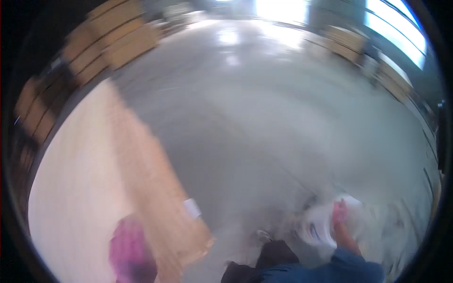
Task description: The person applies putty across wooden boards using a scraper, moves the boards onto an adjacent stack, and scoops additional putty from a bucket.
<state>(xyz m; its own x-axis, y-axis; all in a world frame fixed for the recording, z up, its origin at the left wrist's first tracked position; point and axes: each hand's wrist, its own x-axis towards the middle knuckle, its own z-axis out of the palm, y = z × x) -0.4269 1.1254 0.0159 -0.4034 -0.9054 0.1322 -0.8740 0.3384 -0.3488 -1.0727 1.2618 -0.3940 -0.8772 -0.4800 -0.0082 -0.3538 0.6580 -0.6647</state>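
Observation:
A tall stack of pale boards (80, 165) with a brown side fills the left. My left hand (132, 245), in a pink-purple glove, lies on the stack's near part, its fingers looking flat though blurred. A small white label (192, 208) is on the stack's side edge. At the lower right is a white bucket (318, 226) with dark print, smeared by motion. My right hand (339, 213), in a pinkish-red glove, is closed at the bucket's upper part; its fingertips are blurred.
Grey floor (255, 113) stretches ahead. More board stacks (127, 42) stand at the back left, others (346, 42) at the back right near bright windows. My shoe (264, 236) shows at the bottom. Blurred clear sheeting or debris (398, 231) lies right of the bucket.

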